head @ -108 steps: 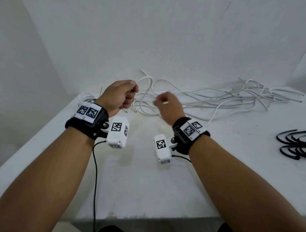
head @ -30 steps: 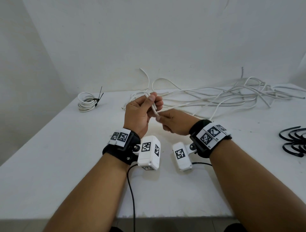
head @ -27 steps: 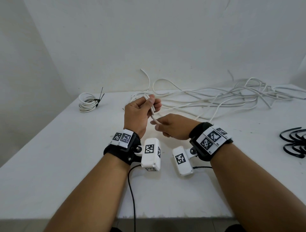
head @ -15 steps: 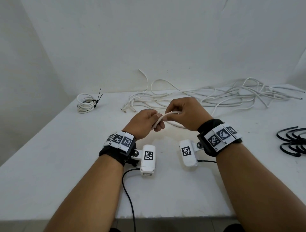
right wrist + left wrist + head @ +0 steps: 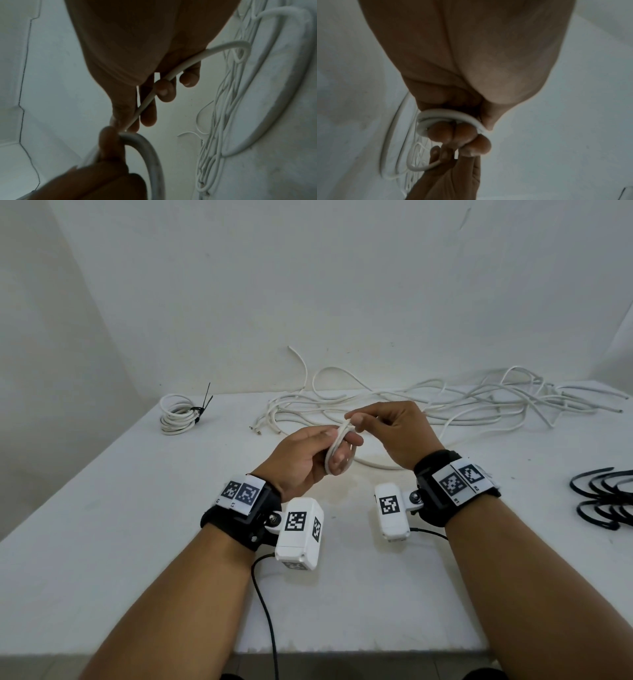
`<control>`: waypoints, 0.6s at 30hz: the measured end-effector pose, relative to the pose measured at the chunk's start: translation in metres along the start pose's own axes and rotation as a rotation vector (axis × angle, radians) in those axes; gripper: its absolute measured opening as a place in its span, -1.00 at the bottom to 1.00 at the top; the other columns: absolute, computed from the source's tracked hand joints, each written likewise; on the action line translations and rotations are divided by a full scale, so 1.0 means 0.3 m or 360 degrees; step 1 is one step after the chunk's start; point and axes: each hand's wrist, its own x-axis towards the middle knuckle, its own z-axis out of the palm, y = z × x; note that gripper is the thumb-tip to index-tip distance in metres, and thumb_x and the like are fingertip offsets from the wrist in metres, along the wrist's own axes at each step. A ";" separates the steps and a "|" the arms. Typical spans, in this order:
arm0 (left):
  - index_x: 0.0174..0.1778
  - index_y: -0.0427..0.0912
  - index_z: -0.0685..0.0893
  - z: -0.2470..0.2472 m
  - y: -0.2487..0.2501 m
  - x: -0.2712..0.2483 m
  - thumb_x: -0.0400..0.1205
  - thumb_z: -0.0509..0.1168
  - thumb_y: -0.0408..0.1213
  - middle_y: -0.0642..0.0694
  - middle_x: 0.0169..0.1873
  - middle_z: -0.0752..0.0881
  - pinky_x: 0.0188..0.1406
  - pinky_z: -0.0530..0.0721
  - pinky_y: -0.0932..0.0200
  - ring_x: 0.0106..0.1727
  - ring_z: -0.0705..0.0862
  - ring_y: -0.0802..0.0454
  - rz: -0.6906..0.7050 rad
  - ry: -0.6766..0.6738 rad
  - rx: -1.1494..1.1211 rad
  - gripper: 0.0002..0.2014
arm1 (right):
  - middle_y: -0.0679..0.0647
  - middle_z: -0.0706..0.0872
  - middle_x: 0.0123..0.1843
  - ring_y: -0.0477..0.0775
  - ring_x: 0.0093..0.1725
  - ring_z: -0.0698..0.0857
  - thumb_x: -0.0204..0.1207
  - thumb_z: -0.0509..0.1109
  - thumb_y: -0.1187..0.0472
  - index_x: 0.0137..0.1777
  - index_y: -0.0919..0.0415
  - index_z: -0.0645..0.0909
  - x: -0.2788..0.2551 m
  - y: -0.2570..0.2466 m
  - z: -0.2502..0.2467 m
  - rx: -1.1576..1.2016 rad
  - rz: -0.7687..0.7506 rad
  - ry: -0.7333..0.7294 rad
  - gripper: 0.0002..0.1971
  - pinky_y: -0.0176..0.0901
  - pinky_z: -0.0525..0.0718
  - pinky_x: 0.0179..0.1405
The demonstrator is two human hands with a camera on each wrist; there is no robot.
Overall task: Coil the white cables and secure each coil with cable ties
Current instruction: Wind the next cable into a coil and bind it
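Note:
My left hand (image 5: 313, 451) holds a small loop of white cable (image 5: 337, 445) wound round its fingers, thumb pressing the top; in the left wrist view that white cable loop (image 5: 447, 115) circles the fingertips (image 5: 465, 134). Just right of it, my right hand (image 5: 390, 424) pinches the same cable and feeds it over the loop; in the right wrist view the cable (image 5: 171, 75) runs through its curled fingers. The cable trails back to a tangle of loose white cables (image 5: 462, 405) at the table's rear. A finished coil (image 5: 180, 416) with a black tie lies far left.
Several black cable ties (image 5: 603, 501) lie at the table's right edge. The white table (image 5: 102, 525) meets a white wall at the back. Loose cable ends (image 5: 260, 429) lie left of the hands. A black wire (image 5: 267, 611) hangs from my left wrist camera.
Over the last second both hands dropped toward the table and the cable has been bent into a loop round my left fingers. My right hand moved up and over the left.

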 end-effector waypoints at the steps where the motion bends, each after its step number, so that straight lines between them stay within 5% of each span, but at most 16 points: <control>1: 0.06 -0.47 0.65 0.005 0.004 0.000 0.77 -0.04 -0.34 -0.07 -0.49 0.50 -0.34 0.50 0.27 -0.45 0.44 0.03 0.0012 0.0023 -0.0031 -0.63 | -0.15 0.75 -0.41 -0.02 -0.41 0.62 0.61 0.44 0.11 -0.09 0.05 0.84 -0.002 0.004 0.004 -0.0005 0.0012 -0.0018 -0.86 -0.11 0.56 -0.30; 4: 0.04 -0.49 0.65 0.017 0.021 0.000 0.77 -0.05 -0.34 -0.08 -0.51 0.51 -0.39 0.47 0.28 -0.46 0.44 0.04 0.0061 0.0096 -0.0155 -0.61 | -0.17 0.48 -0.57 -0.16 -0.51 0.41 0.71 0.31 0.07 -0.27 0.15 0.75 -0.003 0.005 0.021 -0.0032 0.0052 -0.0091 -0.66 -0.39 0.41 -0.41; 7: 0.11 -0.55 0.61 0.024 0.023 0.003 0.77 -0.04 -0.34 -0.10 -0.48 0.55 -0.35 0.49 0.25 -0.44 0.48 0.01 0.0122 0.0110 -0.0239 -0.61 | -0.23 0.55 -0.58 -0.11 -0.48 0.43 0.75 0.22 0.03 -0.24 0.16 0.72 -0.008 -0.007 0.022 -0.0134 0.0182 -0.0251 -0.60 -0.47 0.40 -0.46; 12: 0.13 -0.47 0.60 0.023 0.016 0.023 0.72 0.11 -0.34 -0.04 -0.42 0.60 -0.30 0.52 0.28 -0.40 0.51 0.08 0.0207 0.0112 -0.0304 -0.73 | -0.13 0.82 -0.25 -0.08 -0.26 0.64 0.77 0.11 -0.01 -0.09 0.10 0.71 -0.007 -0.003 0.019 -0.0425 0.0350 -0.0661 -0.61 -0.13 0.62 -0.03; 16: 0.12 -0.51 0.59 -0.006 0.017 0.052 0.74 0.10 -0.43 -0.06 -0.42 0.66 -0.25 0.56 0.31 -0.35 0.55 0.11 0.0292 0.0409 -0.0524 -0.77 | -0.07 0.85 -0.10 -0.09 -0.37 0.63 0.77 0.13 0.09 -0.04 0.03 0.53 -0.028 -0.024 0.057 -0.0561 0.0340 -0.0984 -0.80 -0.18 0.60 -0.13; 18: 0.09 -0.49 0.60 -0.025 0.017 0.058 0.75 0.09 -0.44 -0.07 -0.43 0.66 -0.25 0.56 0.32 -0.36 0.56 0.12 0.0280 0.0543 -0.0512 -0.78 | -0.09 0.84 -0.08 -0.06 -0.37 0.61 0.75 0.15 0.14 0.13 0.13 0.55 -0.034 -0.041 0.084 -0.0583 0.0351 -0.1090 -0.83 -0.12 0.63 -0.04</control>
